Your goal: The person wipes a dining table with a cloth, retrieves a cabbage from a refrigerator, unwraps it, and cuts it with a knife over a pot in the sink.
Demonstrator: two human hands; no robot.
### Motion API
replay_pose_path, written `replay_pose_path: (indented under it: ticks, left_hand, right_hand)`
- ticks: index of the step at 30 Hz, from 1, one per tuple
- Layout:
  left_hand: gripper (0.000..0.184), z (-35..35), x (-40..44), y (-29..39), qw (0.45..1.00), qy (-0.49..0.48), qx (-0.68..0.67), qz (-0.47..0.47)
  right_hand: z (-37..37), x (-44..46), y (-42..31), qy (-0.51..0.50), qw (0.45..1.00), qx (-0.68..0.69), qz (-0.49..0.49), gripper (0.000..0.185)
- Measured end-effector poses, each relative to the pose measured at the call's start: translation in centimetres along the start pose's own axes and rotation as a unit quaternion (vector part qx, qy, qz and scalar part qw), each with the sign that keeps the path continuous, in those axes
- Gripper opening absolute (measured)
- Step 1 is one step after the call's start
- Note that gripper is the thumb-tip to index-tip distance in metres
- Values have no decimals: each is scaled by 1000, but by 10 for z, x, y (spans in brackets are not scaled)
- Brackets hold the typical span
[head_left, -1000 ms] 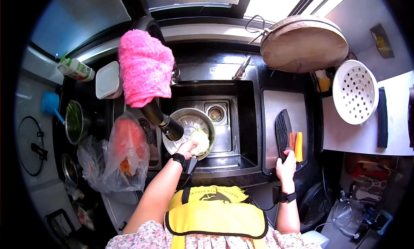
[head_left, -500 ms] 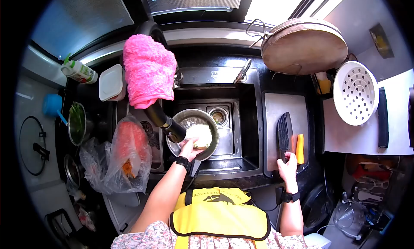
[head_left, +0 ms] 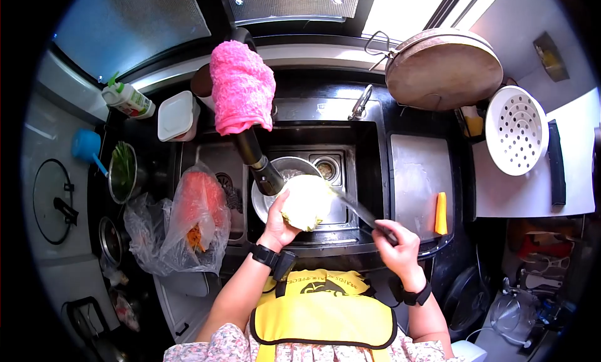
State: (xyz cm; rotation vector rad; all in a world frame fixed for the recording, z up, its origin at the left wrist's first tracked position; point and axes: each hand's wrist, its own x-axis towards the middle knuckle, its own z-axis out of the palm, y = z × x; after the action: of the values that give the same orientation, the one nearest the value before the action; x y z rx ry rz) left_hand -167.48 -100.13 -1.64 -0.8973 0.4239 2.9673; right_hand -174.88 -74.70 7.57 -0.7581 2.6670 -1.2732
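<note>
My left hand (head_left: pixel 278 224) grips a pale, rounded vegetable (head_left: pixel 308 202), which looks like cauliflower or cabbage, above the metal bowl (head_left: pixel 258 205) in the sink. Wrapped round a dark handle, my right hand (head_left: pixel 399 248) holds a knife (head_left: pixel 358 210), its blade pointing left with the tip at the vegetable's right edge. The black faucet (head_left: pixel 267 177) hangs over the bowl, partly covered by a pink cloth (head_left: pixel 243 89). An orange carrot-like piece (head_left: pixel 441 213) lies on the metal cutting board (head_left: pixel 416 168) to the right.
Left of the bowl are a plastic bag with red contents (head_left: pixel 200 202), a bowl of greens (head_left: pixel 125 172) and a white-lidded container (head_left: pixel 176 116). A round wooden board (head_left: pixel 443 74) and a white perforated basket (head_left: pixel 516 131) stand at the right. The sink rim (head_left: pixel 313 248) runs in front.
My left hand has raised the vegetable out of the bowl. My right hand has lifted the knife off the cutting board and brought it left to the vegetable. The view has shifted slightly.
</note>
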Motion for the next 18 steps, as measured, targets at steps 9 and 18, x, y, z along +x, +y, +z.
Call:
replay_pose_path:
  ticks: [9,18]
  left_hand:
    - [83,12,-6,-9,988,-137,-68,5]
    - [66,3,-7,-9,995,-77,-31,63]
  right_hand:
    - [16,1,-22,-93,961,-139,-222,49]
    - [25,-1,-25,-54,964,-115,-234,50]
